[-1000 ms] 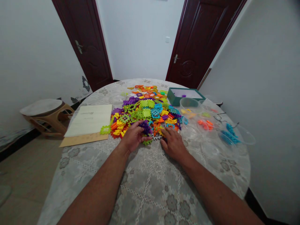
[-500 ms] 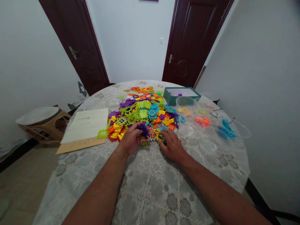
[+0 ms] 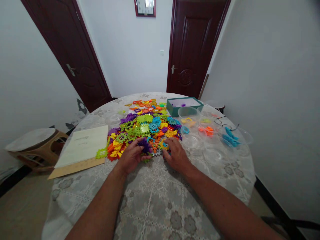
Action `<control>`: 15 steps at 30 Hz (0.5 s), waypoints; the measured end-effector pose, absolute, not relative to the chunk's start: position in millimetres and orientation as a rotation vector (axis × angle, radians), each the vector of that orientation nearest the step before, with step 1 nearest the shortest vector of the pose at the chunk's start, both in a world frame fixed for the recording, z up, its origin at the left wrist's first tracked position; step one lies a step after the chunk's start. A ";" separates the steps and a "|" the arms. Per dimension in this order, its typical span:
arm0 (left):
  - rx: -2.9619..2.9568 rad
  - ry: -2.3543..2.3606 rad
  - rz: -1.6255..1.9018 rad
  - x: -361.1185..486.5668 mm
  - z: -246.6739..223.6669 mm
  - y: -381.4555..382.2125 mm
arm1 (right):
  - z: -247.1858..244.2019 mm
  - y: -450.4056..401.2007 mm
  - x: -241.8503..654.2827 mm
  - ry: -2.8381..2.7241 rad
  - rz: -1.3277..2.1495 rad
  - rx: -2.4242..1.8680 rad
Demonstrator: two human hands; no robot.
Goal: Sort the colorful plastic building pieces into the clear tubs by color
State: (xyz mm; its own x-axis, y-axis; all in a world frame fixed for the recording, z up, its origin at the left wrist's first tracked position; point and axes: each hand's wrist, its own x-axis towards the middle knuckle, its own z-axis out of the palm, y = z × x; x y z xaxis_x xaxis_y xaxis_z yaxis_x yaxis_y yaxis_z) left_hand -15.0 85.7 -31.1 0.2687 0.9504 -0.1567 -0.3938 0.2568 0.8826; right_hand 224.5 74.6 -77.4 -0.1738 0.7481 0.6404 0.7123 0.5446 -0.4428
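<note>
At the near edge of a heap of colourful plastic building pieces (image 3: 130, 128), my left hand (image 3: 132, 155) is closed round several purple building pieces (image 3: 144, 145). My right hand (image 3: 175, 154) rests at the heap's near right side, fingers bent down over yellow and blue pieces (image 3: 163, 144). Its fingertips hide whatever lies under them, so I cannot tell if it grips a piece. Between the hands lie orange pieces (image 3: 154, 144) and a grey piece (image 3: 157, 153). A green piece shows partly below my left fingers.
Clear plastic bowls on the right hold orange pieces (image 3: 206, 131) and blue pieces (image 3: 230, 137). Behind them stands a green box (image 3: 172, 108) with purple bits inside. An open notebook (image 3: 82, 143) lies left on the lace tablecloth (image 3: 147, 200). A wooden stool (image 3: 37, 146) stands beyond.
The camera view has tipped upward and turned slightly right, bringing a wall clock into sight. My left hand still holds the purple pieces; both hands remain at nearly the same place by the heap.
</note>
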 end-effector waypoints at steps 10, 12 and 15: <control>0.937 0.776 0.925 -12.2 -36.2 83.6 | -70.4 69.5 214.8 -1.888 0.094 -1.194; 0.938 0.777 0.905 -12.7 -36.3 83.7 | -69.8 69.2 213.5 -1.905 0.090 -1.185; 0.927 0.788 0.915 -12.8 -36.2 84.4 | -68.4 68.6 211.7 -1.922 0.084 -1.166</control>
State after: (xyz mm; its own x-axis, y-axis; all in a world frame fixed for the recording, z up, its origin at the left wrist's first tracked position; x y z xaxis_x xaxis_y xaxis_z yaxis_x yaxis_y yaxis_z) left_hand -12.8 84.4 -36.2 0.4012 0.9004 -0.1682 -0.3006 0.3029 0.9044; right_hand 211.7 68.6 -68.4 -0.1905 0.7496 0.6338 0.6917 0.5607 -0.4552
